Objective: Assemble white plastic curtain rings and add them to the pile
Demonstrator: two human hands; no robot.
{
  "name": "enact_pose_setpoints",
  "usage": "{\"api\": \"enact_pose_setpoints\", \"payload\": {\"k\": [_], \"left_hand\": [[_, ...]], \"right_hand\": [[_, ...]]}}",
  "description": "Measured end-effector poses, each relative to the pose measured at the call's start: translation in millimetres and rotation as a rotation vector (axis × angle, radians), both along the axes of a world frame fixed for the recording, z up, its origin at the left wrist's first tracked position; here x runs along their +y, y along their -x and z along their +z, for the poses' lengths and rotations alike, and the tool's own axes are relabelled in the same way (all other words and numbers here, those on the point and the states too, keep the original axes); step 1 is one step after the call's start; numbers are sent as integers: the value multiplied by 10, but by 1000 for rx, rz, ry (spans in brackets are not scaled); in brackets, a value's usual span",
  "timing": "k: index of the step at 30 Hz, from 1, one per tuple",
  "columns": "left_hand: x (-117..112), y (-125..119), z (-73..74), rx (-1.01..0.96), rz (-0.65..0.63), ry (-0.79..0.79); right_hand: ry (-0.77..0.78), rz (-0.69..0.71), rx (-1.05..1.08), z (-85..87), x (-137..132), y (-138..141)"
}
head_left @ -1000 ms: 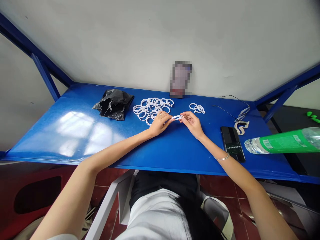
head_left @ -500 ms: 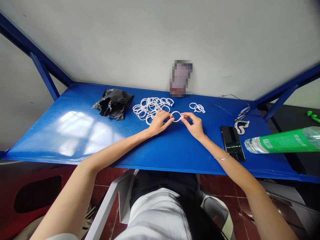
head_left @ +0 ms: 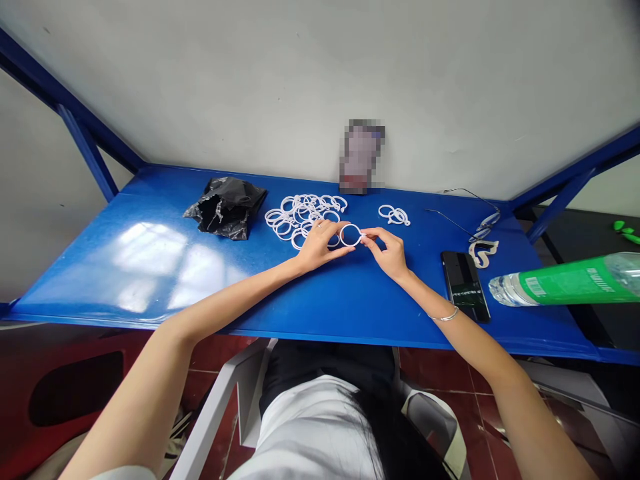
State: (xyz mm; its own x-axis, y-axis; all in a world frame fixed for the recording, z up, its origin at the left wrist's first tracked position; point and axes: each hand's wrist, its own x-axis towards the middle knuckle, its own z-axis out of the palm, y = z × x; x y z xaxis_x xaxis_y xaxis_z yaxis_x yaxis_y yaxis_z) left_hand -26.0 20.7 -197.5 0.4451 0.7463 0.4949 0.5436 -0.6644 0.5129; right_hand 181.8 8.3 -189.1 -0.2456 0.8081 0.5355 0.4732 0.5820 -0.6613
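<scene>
A white plastic curtain ring (head_left: 342, 244) with a small eyelet is held between my two hands, just above the blue table (head_left: 300, 303). My right hand (head_left: 386, 249) pinches it at the eyelet on its right side. At the ring's left side, my left hand (head_left: 320, 245) grips the rim, with the index finger near the top and the thumb stretched along the bottom. Behind and left of that hand lies a heap of similar curtain rings (head_left: 284, 229), partly hidden by my fingers. A few more rings (head_left: 399, 217) lie apart, beyond my right hand.
A crumpled black plastic bag (head_left: 233, 203) lies left of the heap. A blurred-out upright object (head_left: 361, 157) leans on the wall. To the right are eyeglasses (head_left: 484, 228), a white curved piece (head_left: 484, 253), a black phone (head_left: 465, 287) and a green-labelled bottle (head_left: 575, 281).
The ring between my hands has shifted slightly left and down and its face has turned. My left thumb has slid rightward along its lower edge. My right hand keeps its pinch.
</scene>
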Motion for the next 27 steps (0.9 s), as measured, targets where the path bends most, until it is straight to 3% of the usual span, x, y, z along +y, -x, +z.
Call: {"api": "enact_pose_setpoints", "payload": {"k": [27], "left_hand": [[-2,-7,-14,-47,0,-143]], "right_hand": [[-78,14,-57,-18,8,-8]]}}
